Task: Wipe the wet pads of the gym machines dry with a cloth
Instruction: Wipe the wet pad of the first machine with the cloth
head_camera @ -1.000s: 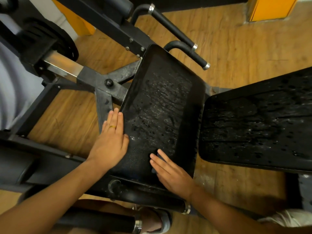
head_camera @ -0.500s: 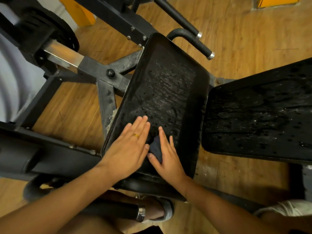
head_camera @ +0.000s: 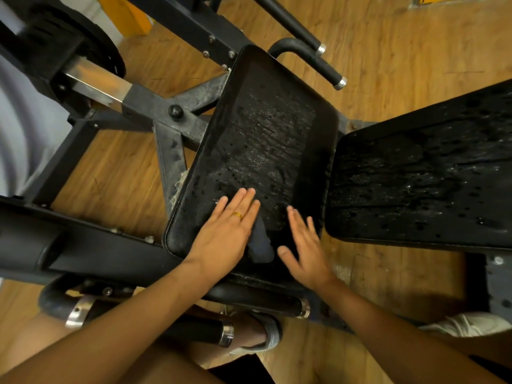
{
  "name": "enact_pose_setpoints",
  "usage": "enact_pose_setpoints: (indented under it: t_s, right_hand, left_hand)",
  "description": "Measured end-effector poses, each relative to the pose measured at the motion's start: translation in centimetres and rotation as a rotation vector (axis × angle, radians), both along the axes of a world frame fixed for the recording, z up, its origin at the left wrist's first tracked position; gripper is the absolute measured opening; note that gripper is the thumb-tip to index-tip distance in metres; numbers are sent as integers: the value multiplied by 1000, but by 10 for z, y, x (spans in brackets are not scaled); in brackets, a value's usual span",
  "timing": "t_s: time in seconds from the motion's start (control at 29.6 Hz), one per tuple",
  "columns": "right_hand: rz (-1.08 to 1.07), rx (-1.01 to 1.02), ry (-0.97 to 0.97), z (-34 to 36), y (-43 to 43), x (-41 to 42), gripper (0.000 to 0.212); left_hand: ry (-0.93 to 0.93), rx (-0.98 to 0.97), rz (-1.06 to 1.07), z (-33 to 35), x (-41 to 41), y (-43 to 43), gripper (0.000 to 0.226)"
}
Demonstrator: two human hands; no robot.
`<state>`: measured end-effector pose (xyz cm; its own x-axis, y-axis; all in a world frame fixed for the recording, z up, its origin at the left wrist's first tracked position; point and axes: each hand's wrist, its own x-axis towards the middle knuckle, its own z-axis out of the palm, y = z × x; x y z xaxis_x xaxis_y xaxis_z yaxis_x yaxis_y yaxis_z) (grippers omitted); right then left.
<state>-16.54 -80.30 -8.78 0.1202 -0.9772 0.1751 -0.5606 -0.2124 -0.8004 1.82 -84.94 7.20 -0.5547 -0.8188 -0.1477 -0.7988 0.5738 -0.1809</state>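
Note:
A black, tilted machine pad (head_camera: 266,134) lies in the middle of the view, beaded with water over its upper part. My left hand (head_camera: 227,234) presses flat on its lower end, fingers straight, partly covering a small dark cloth (head_camera: 260,242). The cloth's right part shows between my two hands. My right hand (head_camera: 304,245) is spread flat just right of the cloth, blurred, with its thumb near the cloth's lower edge. A second black pad (head_camera: 426,178) to the right is also covered in droplets.
The grey steel frame (head_camera: 166,112) of the machine and a black weight plate (head_camera: 69,45) stand to the left. Padded handle bars (head_camera: 318,62) rise behind the pad and a roller bar (head_camera: 249,297) runs below it. The floor is wood; my sandalled foot (head_camera: 260,333) shows below.
My left hand slid from the pad's left edge onto the cloth. My right hand came off the cloth and moved to the right. The camera has come closer to the pad.

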Motion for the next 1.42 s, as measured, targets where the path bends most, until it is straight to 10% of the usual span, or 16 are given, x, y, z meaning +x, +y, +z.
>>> enact_pose_setpoints:
  t_s: [0.47, 0.78, 1.42]
  right_hand:
    - [-349, 268, -146, -22, -28, 19, 67]
    - [-401, 227, -68, -25, -29, 27, 66]
    - [-415, 190, -92, -30, -27, 26, 64]
  left_hand:
    - [-122, -47, 330, -48, -56, 38, 74]
    - [-240, -43, 162, 2, -13, 21, 68]
    - [59, -73, 245, 23, 56, -15, 79]
